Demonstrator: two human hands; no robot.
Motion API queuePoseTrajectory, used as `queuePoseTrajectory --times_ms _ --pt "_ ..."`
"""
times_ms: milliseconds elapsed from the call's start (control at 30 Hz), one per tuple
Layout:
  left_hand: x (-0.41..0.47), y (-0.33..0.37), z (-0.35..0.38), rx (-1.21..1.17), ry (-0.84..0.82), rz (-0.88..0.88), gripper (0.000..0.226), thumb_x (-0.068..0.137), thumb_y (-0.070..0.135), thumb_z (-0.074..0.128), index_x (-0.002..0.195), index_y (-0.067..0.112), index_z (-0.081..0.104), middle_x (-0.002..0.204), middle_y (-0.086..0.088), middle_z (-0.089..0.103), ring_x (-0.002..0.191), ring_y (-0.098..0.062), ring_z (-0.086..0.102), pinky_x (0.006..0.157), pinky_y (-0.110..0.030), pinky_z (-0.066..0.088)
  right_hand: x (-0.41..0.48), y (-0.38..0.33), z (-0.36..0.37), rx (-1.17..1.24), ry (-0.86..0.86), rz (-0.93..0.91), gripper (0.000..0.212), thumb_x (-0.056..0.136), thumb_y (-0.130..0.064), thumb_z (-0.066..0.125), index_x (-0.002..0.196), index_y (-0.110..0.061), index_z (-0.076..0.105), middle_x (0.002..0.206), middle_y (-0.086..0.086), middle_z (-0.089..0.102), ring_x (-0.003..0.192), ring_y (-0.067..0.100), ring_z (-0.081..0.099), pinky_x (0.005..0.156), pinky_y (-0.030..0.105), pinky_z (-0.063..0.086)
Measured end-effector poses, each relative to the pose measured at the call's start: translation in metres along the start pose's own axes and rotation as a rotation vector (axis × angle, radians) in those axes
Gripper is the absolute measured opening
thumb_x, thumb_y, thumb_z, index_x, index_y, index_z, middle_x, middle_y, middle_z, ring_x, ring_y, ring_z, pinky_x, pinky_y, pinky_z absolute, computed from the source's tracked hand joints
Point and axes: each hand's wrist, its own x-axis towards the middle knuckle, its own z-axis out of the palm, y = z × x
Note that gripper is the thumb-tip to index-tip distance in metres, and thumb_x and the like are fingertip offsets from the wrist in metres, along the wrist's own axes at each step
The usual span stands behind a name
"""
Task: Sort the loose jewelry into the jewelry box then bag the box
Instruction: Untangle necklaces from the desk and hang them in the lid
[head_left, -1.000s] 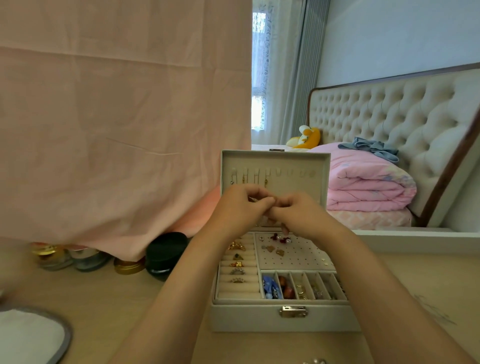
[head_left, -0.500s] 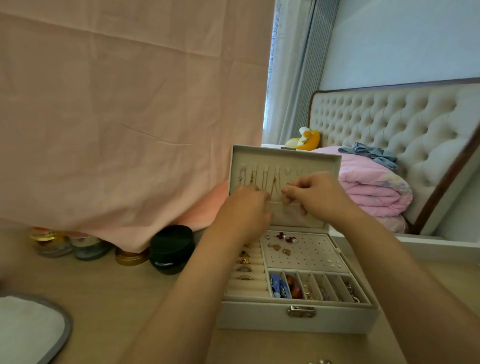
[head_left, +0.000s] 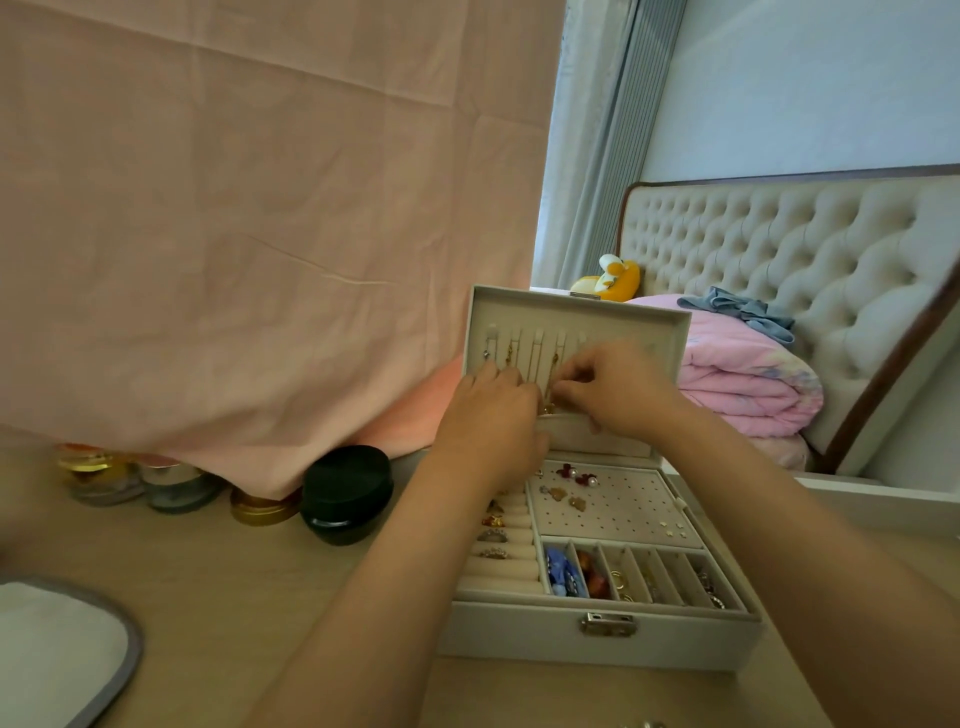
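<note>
An open white jewelry box (head_left: 597, 642) stands on the wooden table, its lid (head_left: 576, 312) upright with thin gold necklaces (head_left: 532, 364) hanging from hooks. Rings (head_left: 493, 535) sit in the left rolls, earrings (head_left: 571, 475) on the dotted panel, small pieces in the front compartments (head_left: 644, 574). Both hands are raised against the inside of the lid. My right hand (head_left: 618, 387) pinches a fine gold chain (head_left: 548, 400) with curled fingers. My left hand (head_left: 493, 415) is beside it with fingers curled at the chain's lower part; its exact hold is hidden.
A pink cloth (head_left: 260, 234) hangs behind the table over several cosmetic jars (head_left: 345, 493). A grey-rimmed white pad (head_left: 57, 654) lies at the front left. A bed with pink quilt (head_left: 743, 374) and tufted headboard is at the right. Loose jewelry (head_left: 644, 724) peeks at the bottom edge.
Both hands rose from over the box tray to the inside of the lid and now work a chain by the hooks. The camera view shifted left.
</note>
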Motion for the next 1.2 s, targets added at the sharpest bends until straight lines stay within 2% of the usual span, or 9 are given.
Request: queuePoseTrajectory --times_ms 100,267,333,400,567,767,833,1000,1200 --pt "0.002 -0.001 0.001 -0.014 -0.01 -0.008 0.037 0.092 0.037 0.054 0.127 0.025 0.06 0.125 0.001 0.058 0.12 -0.021 0.043 0.099 -0.035 0.033 -0.004 0.002 0.004 0.016 -0.031 0.01 0.007 0.086 -0.019 0.077 0.092 -0.023 0.077 0.083 -0.01 0.072 0.05 -0.01 0.056 0.064 0.026 0.05" --pt "0.003 0.001 0.002 -0.003 0.003 -0.02 0.039 0.093 0.038 0.053 0.128 0.024 0.06 0.124 0.0 0.059 0.118 -0.021 0.044 0.098 -0.036 0.035 -0.012 0.004 0.012 -0.082 -0.071 0.003 0.017 0.096 -0.022 0.063 0.104 -0.028 0.077 0.093 -0.014 0.067 0.089 0.006 0.061 0.078 0.025 0.045" --pt "0.003 0.003 0.003 0.007 0.006 -0.022 0.04 0.094 0.037 0.052 0.13 0.023 0.059 0.125 -0.001 0.059 0.119 -0.021 0.044 0.099 -0.036 0.036 -0.016 0.007 0.013 -0.05 -0.091 0.01 0.02 0.095 -0.02 0.064 0.109 -0.028 0.076 0.101 -0.012 0.07 0.093 0.006 0.061 0.083 0.023 0.046" --pt "0.002 0.006 0.002 0.025 0.012 -0.024 0.041 0.094 0.039 0.052 0.131 0.022 0.058 0.127 -0.001 0.058 0.121 -0.022 0.043 0.101 -0.037 0.036 -0.022 0.01 0.005 0.025 -0.065 0.018 0.021 0.092 -0.017 0.068 0.11 -0.025 0.075 0.106 -0.01 0.072 0.089 0.0 0.061 0.084 0.02 0.048" --pt "-0.002 0.03 -0.007 -0.066 0.003 0.011 0.046 0.094 0.042 0.055 0.138 0.028 0.053 0.135 0.004 0.054 0.125 -0.017 0.043 0.105 -0.036 0.037 -0.053 0.032 -0.03 0.106 0.046 0.012 0.02 0.088 -0.015 0.073 0.106 -0.024 0.076 0.102 -0.012 0.072 0.058 -0.019 0.055 0.064 0.01 0.041" --pt "-0.008 0.091 -0.011 -0.369 -0.116 0.024 0.037 0.093 0.047 0.063 0.128 0.034 0.06 0.117 0.015 0.059 0.108 -0.006 0.054 0.094 -0.03 0.048 -0.111 0.087 -0.073 0.13 0.068 0.135 0.015 0.086 -0.018 0.075 0.096 -0.03 0.076 0.092 -0.012 0.071 0.058 -0.014 0.058 0.064 0.019 0.048" --pt "-0.006 0.117 -0.009 -0.412 -0.173 0.044 0.035 0.094 0.043 0.064 0.126 0.033 0.061 0.112 0.016 0.061 0.104 -0.006 0.056 0.091 -0.03 0.05 -0.129 0.105 -0.082 0.107 0.027 0.183 0.013 0.086 -0.018 0.076 0.094 -0.029 0.075 0.093 -0.011 0.07 0.055 -0.014 0.057 0.059 0.014 0.044" --pt "0.008 0.178 0.011 -0.361 -0.327 0.162 0.029 0.097 0.034 0.06 0.125 0.026 0.066 0.117 0.01 0.066 0.104 -0.011 0.061 0.093 -0.031 0.052 -0.164 0.144 -0.088 0.065 -0.165 0.332 0.007 0.087 -0.021 0.075 0.091 -0.027 0.075 0.086 -0.007 0.072 0.052 0.006 0.063 0.052 0.018 0.051" --pt "0.021 0.216 0.045 -0.09 -0.518 0.224 0.025 0.096 0.027 0.062 0.12 0.026 0.069 0.122 0.005 0.067 0.113 -0.018 0.061 0.098 -0.037 0.051 -0.178 0.169 -0.084 0.037 -0.28 0.452 0.005 0.083 -0.022 0.079 0.081 -0.026 0.077 0.083 -0.004 0.075 0.061 0.008 0.064 0.053 0.022 0.05"
